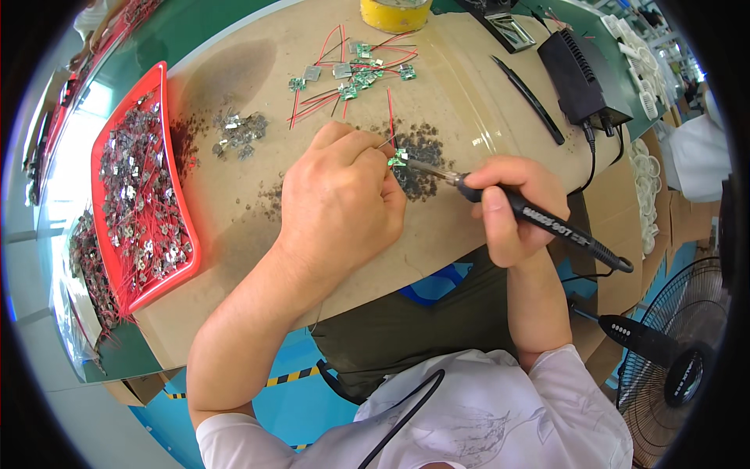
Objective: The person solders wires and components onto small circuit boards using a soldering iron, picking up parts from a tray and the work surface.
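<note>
My left hand (pixel 341 191) is closed in a pinch at the middle of the cardboard sheet (pixel 258 227). It holds a small green circuit board (pixel 398 157) with a red wire standing up from it; the fingertips are partly hidden behind the knuckles. My right hand (pixel 516 205) grips a black soldering iron (pixel 558 227) like a pen. The iron's tip points left and meets the board, or lies very close to it. Beneath the board, dark burnt specks (pixel 426 148) cover the cardboard. Beyond my hands lie several green circuit boards (pixel 363 78) with red and black wires.
At the left stands a red tray (pixel 195 254) heaped with small metal pieces and red wires. A small pile of metal pieces (pixel 240 133) lies beside it. A yellow tape roll (pixel 394 14), black tweezers (pixel 531 102) and a black soldering station (pixel 578 82) sit farther off. A fan (pixel 680 367) stands right.
</note>
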A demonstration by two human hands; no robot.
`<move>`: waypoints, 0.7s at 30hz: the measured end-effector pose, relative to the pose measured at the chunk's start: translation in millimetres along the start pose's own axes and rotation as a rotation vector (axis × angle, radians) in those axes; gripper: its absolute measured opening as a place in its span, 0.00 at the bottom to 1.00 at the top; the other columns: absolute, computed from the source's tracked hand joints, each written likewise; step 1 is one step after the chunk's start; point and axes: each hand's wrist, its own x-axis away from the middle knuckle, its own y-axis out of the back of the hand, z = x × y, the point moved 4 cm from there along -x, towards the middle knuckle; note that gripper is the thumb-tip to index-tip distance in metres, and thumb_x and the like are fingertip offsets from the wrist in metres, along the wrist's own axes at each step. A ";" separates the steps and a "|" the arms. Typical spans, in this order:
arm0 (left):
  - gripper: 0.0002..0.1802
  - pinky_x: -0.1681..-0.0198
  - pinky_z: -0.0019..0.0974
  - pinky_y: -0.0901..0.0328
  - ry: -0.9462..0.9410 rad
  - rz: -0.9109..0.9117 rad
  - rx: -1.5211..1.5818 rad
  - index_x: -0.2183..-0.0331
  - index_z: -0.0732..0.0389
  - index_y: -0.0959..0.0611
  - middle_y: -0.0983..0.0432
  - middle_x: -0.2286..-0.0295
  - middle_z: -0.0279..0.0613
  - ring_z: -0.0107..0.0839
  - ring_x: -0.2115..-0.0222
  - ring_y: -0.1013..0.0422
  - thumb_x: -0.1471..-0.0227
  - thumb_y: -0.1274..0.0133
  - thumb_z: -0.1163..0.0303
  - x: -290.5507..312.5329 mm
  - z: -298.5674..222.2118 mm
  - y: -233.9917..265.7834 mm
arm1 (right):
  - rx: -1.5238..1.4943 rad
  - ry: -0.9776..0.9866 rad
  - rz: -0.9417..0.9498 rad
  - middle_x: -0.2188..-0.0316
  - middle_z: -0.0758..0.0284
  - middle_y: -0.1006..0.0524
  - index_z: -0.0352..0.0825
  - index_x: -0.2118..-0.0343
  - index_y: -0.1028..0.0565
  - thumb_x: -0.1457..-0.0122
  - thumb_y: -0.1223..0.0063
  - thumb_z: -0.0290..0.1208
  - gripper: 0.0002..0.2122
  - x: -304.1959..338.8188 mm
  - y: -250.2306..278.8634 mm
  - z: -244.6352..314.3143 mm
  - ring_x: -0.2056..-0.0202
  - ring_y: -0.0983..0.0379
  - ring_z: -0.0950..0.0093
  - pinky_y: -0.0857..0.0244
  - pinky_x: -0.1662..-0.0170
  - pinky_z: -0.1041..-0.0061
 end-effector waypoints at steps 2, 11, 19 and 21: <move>0.04 0.59 0.44 0.20 0.002 -0.003 0.000 0.75 0.65 0.12 0.10 0.64 0.41 0.41 0.59 0.16 0.58 0.35 0.82 -0.4 -0.5 0.7 | -0.053 -0.082 -0.076 0.79 0.67 0.19 0.28 0.63 0.16 0.40 0.39 0.20 0.04 5.2 4.3 0.5 0.82 0.27 0.80 0.35 0.76 0.78; 0.04 0.59 0.44 0.20 0.001 0.005 0.004 0.75 0.65 0.13 0.10 0.64 0.41 0.41 0.59 0.16 0.58 0.35 0.82 1.3 -1.0 -1.2 | -0.124 -0.204 -0.165 0.80 0.71 0.21 0.27 0.60 0.17 0.32 0.42 0.22 0.05 9.0 5.0 -4.1 0.81 0.28 0.86 0.37 0.77 0.82; 0.04 0.59 0.44 0.20 -0.024 -0.002 0.014 0.75 0.65 0.12 0.10 0.63 0.41 0.42 0.60 0.16 0.58 0.35 0.82 -2.9 -2.2 1.1 | -0.095 -0.297 -0.219 0.75 0.69 0.16 0.27 0.52 0.15 0.29 0.39 0.20 0.07 -1.7 -5.4 -11.1 0.76 0.22 0.81 0.30 0.72 0.79; 0.04 0.60 0.45 0.20 -0.030 -0.009 0.020 0.74 0.65 0.12 0.10 0.63 0.42 0.43 0.60 0.16 0.58 0.35 0.82 -3.0 -1.3 -0.1 | -0.066 -0.289 -0.127 0.71 0.67 0.14 0.29 0.49 0.15 0.29 0.36 0.20 0.08 -8.6 -10.1 -14.6 0.74 0.20 0.80 0.27 0.70 0.78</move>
